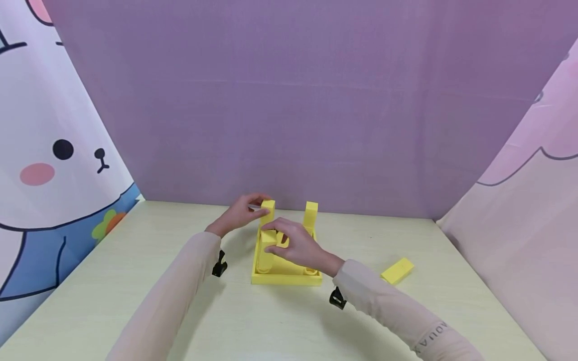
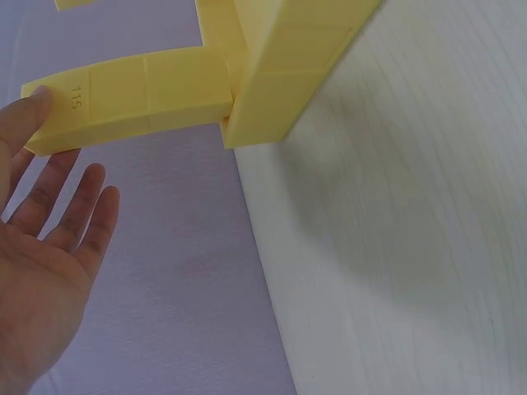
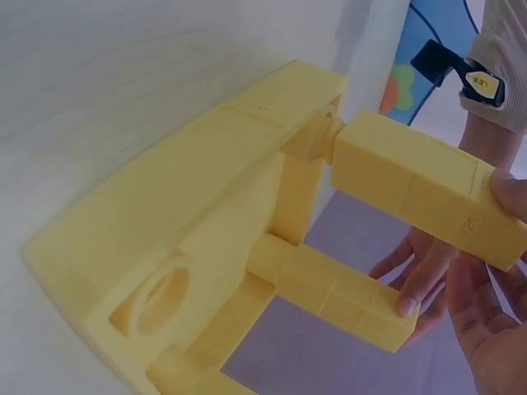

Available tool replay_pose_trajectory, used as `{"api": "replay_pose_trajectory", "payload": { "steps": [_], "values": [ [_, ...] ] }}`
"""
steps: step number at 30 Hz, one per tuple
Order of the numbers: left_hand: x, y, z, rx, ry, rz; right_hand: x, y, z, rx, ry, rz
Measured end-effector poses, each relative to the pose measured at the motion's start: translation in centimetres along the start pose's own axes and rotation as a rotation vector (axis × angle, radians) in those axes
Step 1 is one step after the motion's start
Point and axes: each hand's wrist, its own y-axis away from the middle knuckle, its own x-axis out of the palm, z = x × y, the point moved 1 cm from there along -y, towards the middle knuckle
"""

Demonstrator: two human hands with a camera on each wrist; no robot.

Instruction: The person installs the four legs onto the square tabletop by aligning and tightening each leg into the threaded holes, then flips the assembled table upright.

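A yellow rimmed base [image 1: 287, 279] lies on the table, with blocky yellow legs standing up from it. My left hand [image 1: 244, 213] pinches the top of the far-left leg [image 2: 123, 95] between thumb and fingers; the other fingers are spread loosely. With thumb and fingers, my right hand [image 1: 298, 244] grips the upper end of the near-left leg [image 3: 412, 177], whose lower end meets a corner of the base. At the far right, another leg [image 1: 310, 214] stands untouched. A round socket [image 3: 160, 300] shows at the base's near-right corner.
One loose yellow block [image 1: 397, 271] lies on the pale table [image 1: 253, 321], right of the base near my right forearm. Close behind the base hangs a purple cloth [image 1: 289, 110]. Printed cloths flank the table on both sides.
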Motion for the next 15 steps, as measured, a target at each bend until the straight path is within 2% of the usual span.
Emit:
{"api": "replay_pose_trajectory", "payload": {
  "steps": [5, 9, 12, 15],
  "values": [
    [0.0, -0.1, 0.2, 0.011, -0.003, -0.004, 0.2, -0.1, 0.3, 0.027, 0.027, -0.023],
    [-0.3, 0.6, -1.7, 0.012, -0.003, 0.004, 0.4, -0.1, 0.4, 0.059, 0.029, -0.035],
    [-0.3, 0.7, -2.3, 0.0, -0.003, 0.01, 0.4, -0.1, 0.4, 0.07, 0.021, -0.024],
    [0.0, 0.1, -0.7, 0.004, -0.002, -0.002, 0.2, -0.1, 0.3, 0.072, 0.012, 0.003]
  ]
}}
